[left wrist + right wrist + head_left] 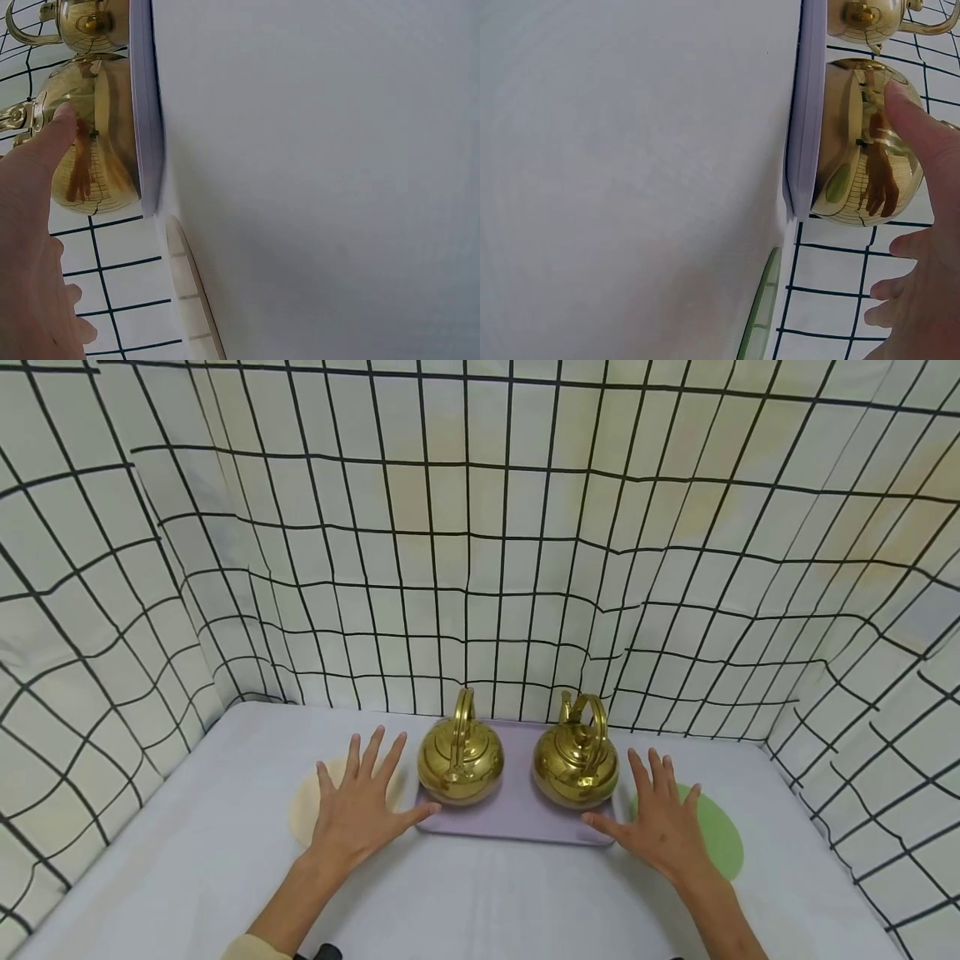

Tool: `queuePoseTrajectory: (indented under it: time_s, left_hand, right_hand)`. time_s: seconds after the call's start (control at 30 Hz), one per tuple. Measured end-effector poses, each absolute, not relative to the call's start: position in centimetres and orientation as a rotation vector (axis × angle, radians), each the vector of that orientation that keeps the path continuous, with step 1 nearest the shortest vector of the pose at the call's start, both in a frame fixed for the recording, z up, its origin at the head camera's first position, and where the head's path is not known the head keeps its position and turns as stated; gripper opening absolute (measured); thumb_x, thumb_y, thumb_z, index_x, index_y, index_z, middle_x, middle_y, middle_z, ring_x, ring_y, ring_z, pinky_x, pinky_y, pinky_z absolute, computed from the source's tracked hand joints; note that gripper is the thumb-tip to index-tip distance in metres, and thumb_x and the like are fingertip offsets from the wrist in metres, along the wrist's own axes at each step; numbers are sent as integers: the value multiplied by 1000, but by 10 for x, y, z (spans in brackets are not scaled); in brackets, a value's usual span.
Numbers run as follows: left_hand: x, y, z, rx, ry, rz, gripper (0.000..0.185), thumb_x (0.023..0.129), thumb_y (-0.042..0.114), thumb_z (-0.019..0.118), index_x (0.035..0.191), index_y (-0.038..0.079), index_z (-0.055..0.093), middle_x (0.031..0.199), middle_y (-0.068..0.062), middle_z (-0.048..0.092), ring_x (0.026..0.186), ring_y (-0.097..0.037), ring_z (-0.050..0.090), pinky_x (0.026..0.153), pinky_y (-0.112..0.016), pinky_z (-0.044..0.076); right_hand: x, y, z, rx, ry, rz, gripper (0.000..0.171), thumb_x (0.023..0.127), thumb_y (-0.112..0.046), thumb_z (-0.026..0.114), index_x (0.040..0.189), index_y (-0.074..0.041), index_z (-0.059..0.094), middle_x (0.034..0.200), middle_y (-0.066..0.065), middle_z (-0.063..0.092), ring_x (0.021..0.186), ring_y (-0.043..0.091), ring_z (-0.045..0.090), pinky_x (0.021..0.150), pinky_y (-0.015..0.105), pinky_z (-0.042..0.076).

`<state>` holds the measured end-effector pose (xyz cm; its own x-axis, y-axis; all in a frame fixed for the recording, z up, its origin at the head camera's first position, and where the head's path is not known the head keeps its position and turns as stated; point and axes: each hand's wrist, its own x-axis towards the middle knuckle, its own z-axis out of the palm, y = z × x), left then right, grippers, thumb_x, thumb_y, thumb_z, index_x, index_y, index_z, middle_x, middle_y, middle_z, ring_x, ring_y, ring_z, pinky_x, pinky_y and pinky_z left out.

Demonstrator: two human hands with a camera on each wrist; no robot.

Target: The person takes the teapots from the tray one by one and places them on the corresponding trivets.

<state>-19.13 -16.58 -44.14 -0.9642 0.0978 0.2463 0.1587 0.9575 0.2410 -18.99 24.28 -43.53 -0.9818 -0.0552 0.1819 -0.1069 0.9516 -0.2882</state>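
Two shiny brass kettles stand on a lilac tray (517,827) at the middle of the white table. The left kettle (459,762) has its handle upright; the right kettle (576,762) stands beside it. My left hand (358,806) lies flat, fingers spread, over a cream round mat (303,810), thumb reaching to the tray's left front corner. My right hand (660,822) lies flat over a green round mat (720,835), thumb at the tray's right front corner. In the wrist views the left kettle (94,135) and the right kettle (862,142) sit close to each thumb. Neither hand holds anything.
A white cloth with a black grid (480,568) walls in the table at the back and both sides. The tray edge (146,112) rises slightly above the tabletop (480,902).
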Motion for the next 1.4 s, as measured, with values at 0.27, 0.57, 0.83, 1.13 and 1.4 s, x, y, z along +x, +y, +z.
queuePoseTrajectory:
  time_s: [0.27,0.57,0.83,1.13,1.4]
  left_hand:
    - [-190,-168,-446,-189,-2892,-452,112,82,88,57,168,26,20,177,-9,13,162,-43,12,118,-84,13]
    - [-189,-169,-448,-201,-2788,-536,92,86,69,71,154,11,47,162,-15,45,150,-39,43,110,-69,43]
    - [-187,-165,-449,-171,-2807,-810,52,94,39,76,134,8,65,149,-14,58,142,-37,51,109,-60,50]
    - [-188,-164,-450,-126,-2823,-954,26,92,26,77,114,12,73,131,-10,67,131,-35,58,105,-58,52]
    - [-191,-160,-453,-115,-2858,-1045,20,89,26,81,105,15,75,118,-6,72,120,-32,65,103,-55,53]
  right_hand:
    - [-191,243,-435,148,-2874,485,119,78,-80,70,162,-6,30,168,29,25,157,52,19,115,86,11]
    - [-195,243,-434,162,-2834,556,109,84,-74,71,159,-3,36,165,29,32,153,52,29,119,78,24]
    - [-189,246,-430,108,-2795,756,101,87,-72,70,158,-8,38,162,25,41,142,55,45,111,72,42]
    - [-187,242,-427,57,-2702,1045,78,97,-59,66,155,-11,45,159,16,49,147,43,44,119,64,38]
    - [-186,239,-422,67,-2538,1182,49,102,-42,66,142,-14,58,141,10,65,133,30,60,112,44,48]
